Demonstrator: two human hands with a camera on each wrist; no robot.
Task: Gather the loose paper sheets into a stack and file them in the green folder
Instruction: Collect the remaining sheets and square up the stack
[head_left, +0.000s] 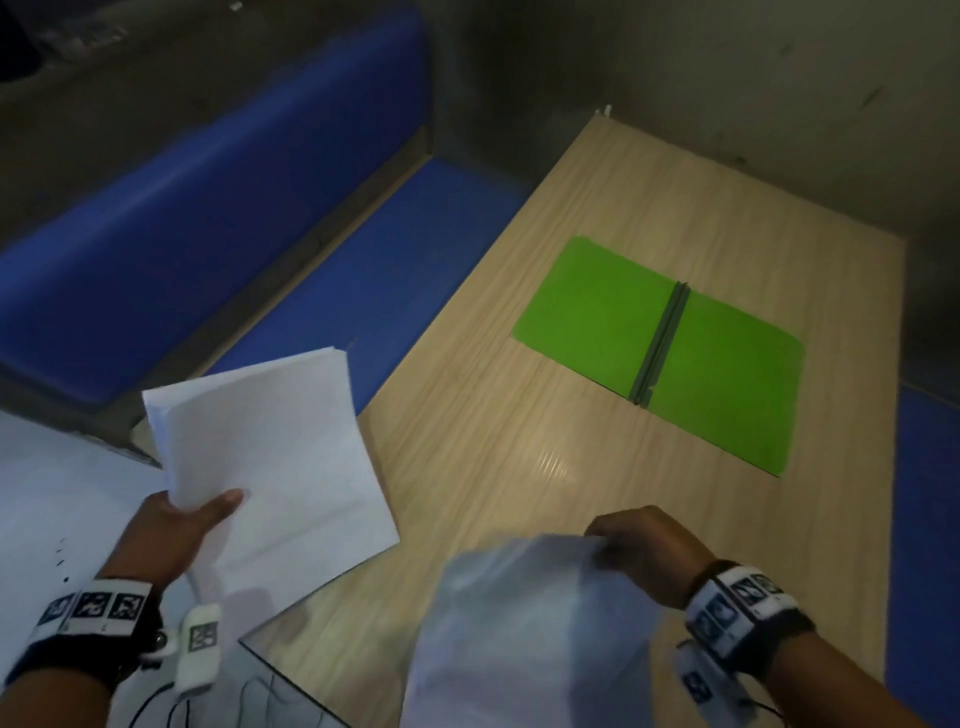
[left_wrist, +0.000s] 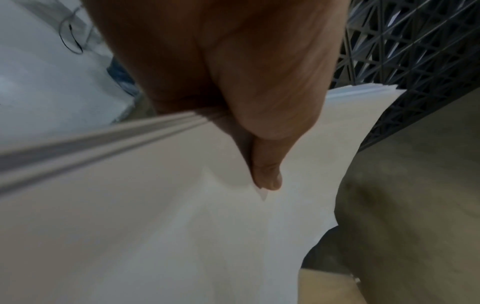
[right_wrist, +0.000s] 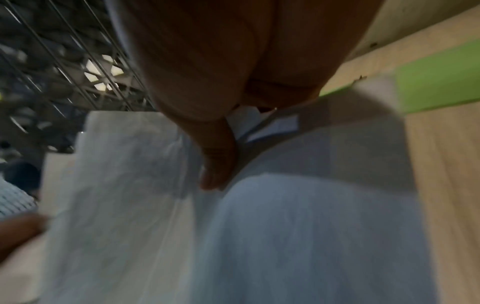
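The green folder (head_left: 660, 348) lies open and flat on the wooden table (head_left: 493, 457), dark spine up the middle. My left hand (head_left: 176, 519) holds a white paper stack (head_left: 270, 457) lifted above the table's left edge, thumb on top. In the left wrist view the thumb (left_wrist: 267, 176) presses on the stack (left_wrist: 182, 236), whose layered edge shows. My right hand (head_left: 639, 545) grips more paper sheets (head_left: 524, 623), blurred, near the table's front. In the right wrist view the thumb (right_wrist: 215, 164) lies on those sheets (right_wrist: 259, 236), with the folder (right_wrist: 439, 78) beyond.
A blue padded bench (head_left: 208, 218) runs along the table's left side. A white surface (head_left: 62, 493) with black cables lies at bottom left. A grey wall bounds the far side. Another blue seat (head_left: 930, 545) shows at the right edge.
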